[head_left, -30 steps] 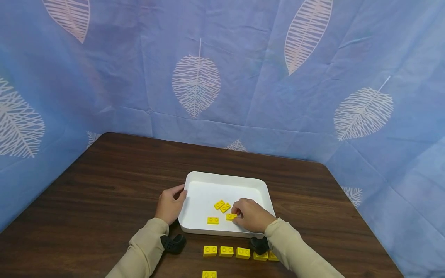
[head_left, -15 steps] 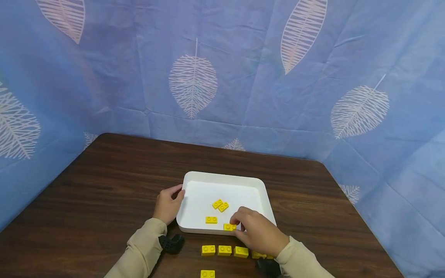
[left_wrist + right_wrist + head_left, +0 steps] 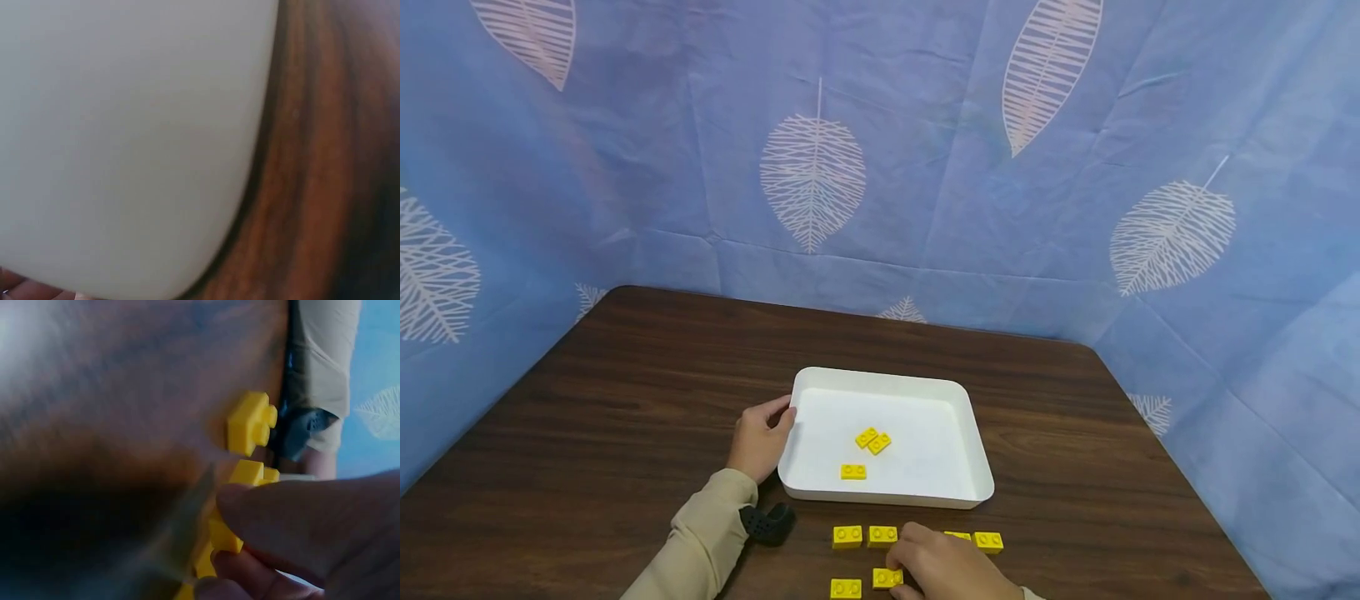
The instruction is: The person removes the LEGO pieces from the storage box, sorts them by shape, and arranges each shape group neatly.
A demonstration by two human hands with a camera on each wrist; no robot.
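Note:
A white tray (image 3: 880,497) stands on the table, and my left hand (image 3: 758,442) grips its left wall with the thumb at the rim. Two yellow toy bricks lie touching inside it, and a third yellow brick (image 3: 853,472) lies nearer its front wall. My right hand (image 3: 943,567) pinches another yellow brick (image 3: 886,577) low over the table, beside a front yellow brick (image 3: 846,588). In the right wrist view the thumb (image 3: 281,509) hides part of the bricks near it. The left wrist view is mostly filled by the tray's pale surface (image 3: 137,137).
A row of yellow bricks (image 3: 847,537) runs along the dark wooden table (image 3: 685,350) in front of the tray, partly hidden by the right hand. A blue leaf-print cloth (image 3: 925,208) hangs behind the table.
My right hand has drawn a yellow brick out of the tray, over its front wall and the brick row, toward me. My left hand has stayed on the tray.

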